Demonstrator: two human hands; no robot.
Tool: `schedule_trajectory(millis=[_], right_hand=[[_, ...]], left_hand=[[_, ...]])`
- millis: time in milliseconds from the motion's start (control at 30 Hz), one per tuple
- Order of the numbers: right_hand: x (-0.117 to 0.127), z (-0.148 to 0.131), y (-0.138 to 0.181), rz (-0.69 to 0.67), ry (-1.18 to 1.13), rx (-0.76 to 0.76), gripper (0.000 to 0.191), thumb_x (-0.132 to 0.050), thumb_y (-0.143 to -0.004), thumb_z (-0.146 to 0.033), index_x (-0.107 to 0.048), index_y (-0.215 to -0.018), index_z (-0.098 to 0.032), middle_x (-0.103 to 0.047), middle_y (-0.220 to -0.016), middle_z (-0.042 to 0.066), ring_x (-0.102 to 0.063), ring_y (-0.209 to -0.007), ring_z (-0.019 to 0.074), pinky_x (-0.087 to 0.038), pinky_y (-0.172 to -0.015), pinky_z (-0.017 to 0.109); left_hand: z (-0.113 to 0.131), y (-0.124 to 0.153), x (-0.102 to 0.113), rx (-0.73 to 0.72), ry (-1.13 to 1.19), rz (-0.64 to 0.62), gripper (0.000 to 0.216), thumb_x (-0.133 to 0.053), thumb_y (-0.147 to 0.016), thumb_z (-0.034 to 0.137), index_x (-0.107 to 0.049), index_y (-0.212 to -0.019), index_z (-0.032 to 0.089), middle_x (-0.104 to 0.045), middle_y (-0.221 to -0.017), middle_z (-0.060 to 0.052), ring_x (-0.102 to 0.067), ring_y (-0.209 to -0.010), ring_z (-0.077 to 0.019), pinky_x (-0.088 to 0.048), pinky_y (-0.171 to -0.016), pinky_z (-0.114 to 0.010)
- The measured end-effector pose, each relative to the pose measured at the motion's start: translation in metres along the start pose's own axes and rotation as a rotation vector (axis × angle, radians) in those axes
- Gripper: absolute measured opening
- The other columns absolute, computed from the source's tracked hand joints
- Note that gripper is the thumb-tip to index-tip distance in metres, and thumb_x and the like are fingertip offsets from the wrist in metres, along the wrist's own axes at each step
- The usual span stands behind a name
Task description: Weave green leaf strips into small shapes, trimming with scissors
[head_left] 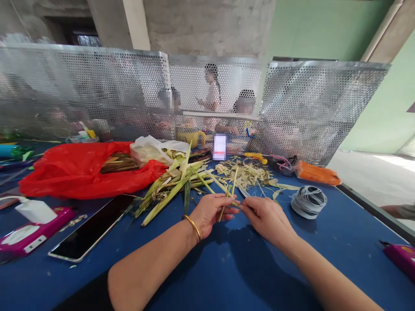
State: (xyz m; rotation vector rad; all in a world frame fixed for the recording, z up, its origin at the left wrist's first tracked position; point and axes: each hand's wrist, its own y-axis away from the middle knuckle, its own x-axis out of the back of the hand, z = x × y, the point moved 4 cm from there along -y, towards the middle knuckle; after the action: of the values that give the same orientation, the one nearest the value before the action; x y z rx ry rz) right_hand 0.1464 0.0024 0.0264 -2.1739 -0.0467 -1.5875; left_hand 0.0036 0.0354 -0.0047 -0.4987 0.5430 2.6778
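Over the near middle of the blue table (194, 276), my left hand (210, 212), with a gold bangle (193, 227) at its wrist, pinches narrow green leaf strips (234, 182) that cross one another. My right hand (267, 218) is closed close beside it, fingertips together at the end of a strip between the two hands. A grey, blade-like piece (243, 192) shows just beyond my right fingers; whether they hold it I cannot tell. Behind the hands lie a heap of long green-yellow leaves (167, 194) and a pile of cut scraps (248, 172).
A roll of whitish strip (309, 202) and an orange packet (318, 172) stand right. Left are a red plastic bag (78, 168), a dark phone (92, 229) and a purple power strip (42, 233). A lit phone (219, 147) stands before the perforated metal screen (129, 86); people sit behind it.
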Motion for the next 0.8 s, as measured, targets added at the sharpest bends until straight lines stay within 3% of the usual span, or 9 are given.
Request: schedule_trajectory(millis=[167,300,400,533,700,800], right_hand=[[0.009,-0.022,0.007,0.264,0.202,0.315,0.02,-0.045,-0.094,-0.021,-0.065,-0.09,-0.019,-0.064,-0.081,0.005,-0.054,-0.076,0.0187,-0.033,-0.08,0.034],[-0.003,-0.04,0.014,0.193,0.302,0.56,0.018,-0.044,-0.094,-0.014,-0.062,-0.094,-0.017,-0.062,-0.081,0.004,-0.052,-0.075,0.0181,-0.032,-0.08,0.035],[-0.013,-0.045,0.014,0.123,0.4,0.601,0.016,-0.044,-0.093,-0.013,-0.059,-0.089,-0.017,-0.059,-0.081,0.004,-0.051,-0.074,0.0185,-0.033,-0.077,0.036],[-0.018,-0.045,0.015,0.141,0.451,0.608,0.015,-0.044,-0.092,-0.011,-0.057,-0.086,-0.016,-0.058,-0.079,0.005,-0.05,-0.073,0.0197,-0.033,-0.074,0.036],[-0.017,-0.047,0.018,0.175,0.38,0.615,0.026,-0.036,-0.095,-0.012,-0.055,-0.078,-0.017,-0.056,-0.073,0.004,-0.048,-0.068,0.0182,-0.034,-0.074,0.035],[-0.015,-0.053,0.022,0.203,0.329,0.655,0.03,-0.034,-0.096,-0.013,-0.054,-0.074,-0.017,-0.056,-0.071,0.004,-0.049,-0.069,0.0179,-0.034,-0.077,0.035]], left_hand=[[-0.005,-0.004,0.002,-0.006,0.07,0.038,0.018,-0.074,-0.066,0.012,-0.07,-0.084,0.011,-0.071,-0.083,-0.008,-0.064,-0.062,-0.0107,-0.05,-0.056,-0.02],[-0.012,-0.005,-0.001,-0.032,0.041,0.006,0.022,-0.078,-0.06,0.018,-0.07,-0.078,0.01,-0.066,-0.068,-0.002,-0.055,-0.054,-0.0064,-0.04,-0.049,-0.016],[-0.015,-0.005,-0.003,-0.01,-0.029,0.001,0.023,-0.079,-0.058,0.023,-0.07,-0.076,0.011,-0.063,-0.063,0.0,-0.053,-0.053,-0.0062,-0.033,-0.047,-0.016],[-0.016,-0.003,-0.004,0.017,-0.028,0.013,0.025,-0.08,-0.056,0.025,-0.069,-0.075,0.011,-0.063,-0.067,0.0,-0.054,-0.058,-0.0064,-0.036,-0.052,-0.016],[-0.015,-0.002,-0.003,0.008,-0.031,0.001,0.031,-0.083,-0.054,0.031,-0.067,-0.071,0.011,-0.061,-0.061,0.001,-0.052,-0.052,-0.007,-0.035,-0.049,-0.018],[-0.011,-0.002,-0.002,-0.022,-0.007,0.011,0.029,-0.083,-0.057,0.03,-0.068,-0.073,0.01,-0.067,-0.068,-0.004,-0.058,-0.059,-0.0099,-0.042,-0.055,-0.019]])
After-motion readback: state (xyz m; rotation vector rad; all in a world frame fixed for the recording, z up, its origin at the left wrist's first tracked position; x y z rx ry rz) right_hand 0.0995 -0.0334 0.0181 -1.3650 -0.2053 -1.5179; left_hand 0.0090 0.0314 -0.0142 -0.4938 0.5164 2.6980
